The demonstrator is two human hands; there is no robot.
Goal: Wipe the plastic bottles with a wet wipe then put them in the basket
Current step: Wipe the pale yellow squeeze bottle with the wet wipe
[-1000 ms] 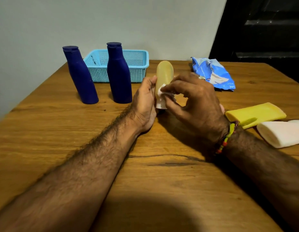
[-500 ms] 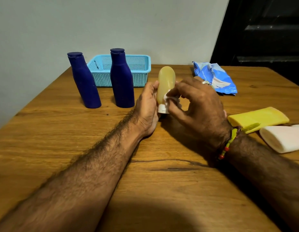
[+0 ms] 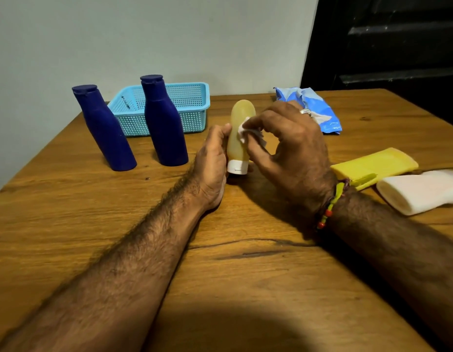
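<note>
Right hand: the right hand has its fingers curled over a small crumpled wet wipe, pinching it at the fingertips against the upper front of the amber bottle.
Left hand: the left hand rests its heel on the table and wraps the bottle's left side, thumb up along the body, steadying it.
Amber bottle: it stands cap-down on its white flip cap, between the two hands, near the middle of the table and well short of the basket.
How it handles: it looks like a small, light squeeze tube with soft translucent walls, so a hard grip would likely dent it. Wet from the wipe, the smooth skin may turn slippery. The narrow cap makes a poor foot, so it would probably tip if let go.
Where to hold: low on the body just above the cap seems best, where the wall is stiffest, leaving the rounded top free for wiping.
Blue bottles: two dark blue bottles stand upright in front of the basket, taller, stiffer-looking and likely heavier; take them round the waist.
Lying bottles: a yellow bottle and a white bottle lie on their sides to the right, just beside each other.
Basket: light blue mesh at the far edge; no bottle shows inside it.
Wipes pack: a blue pack lies behind the right hand.
</note>
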